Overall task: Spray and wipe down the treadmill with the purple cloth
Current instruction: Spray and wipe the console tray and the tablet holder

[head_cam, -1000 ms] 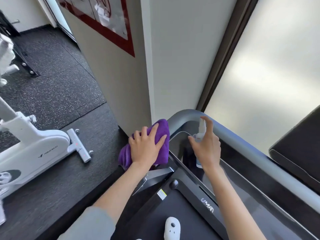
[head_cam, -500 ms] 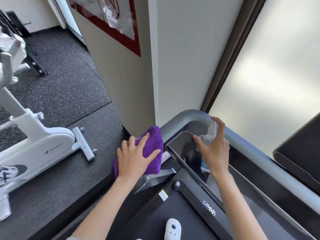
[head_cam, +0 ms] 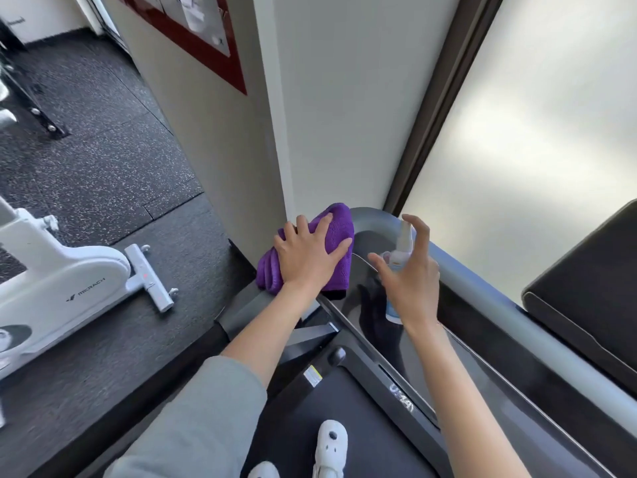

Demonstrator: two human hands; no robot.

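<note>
Centre frame: left hand (head_cam: pixel 306 262), fingers spread flat, presses folded purple cloth (head_cam: pixel 339 232) onto grey treadmill handrail (head_cam: pixel 482 298). Right hand (head_cam: pixel 412 274) grip curls round small clear spray bottle (head_cam: pixel 400 250), forefinger atop nozzle.

Layout: treadmill corner
Cloth (head_cam: pixel 339 232) on treadmill (head_cam: pixel 489 305) rail's left bend, bottle (head_cam: pixel 396 263) just right over console; bike (head_cam: pixel 69 288) on floor far left.

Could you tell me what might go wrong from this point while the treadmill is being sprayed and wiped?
The spray bottle in the right hand sits close to the glossy console screen, so liquid might pool on it. The left hand presses the purple cloth at the handrail corner, where it could slip off.
</note>
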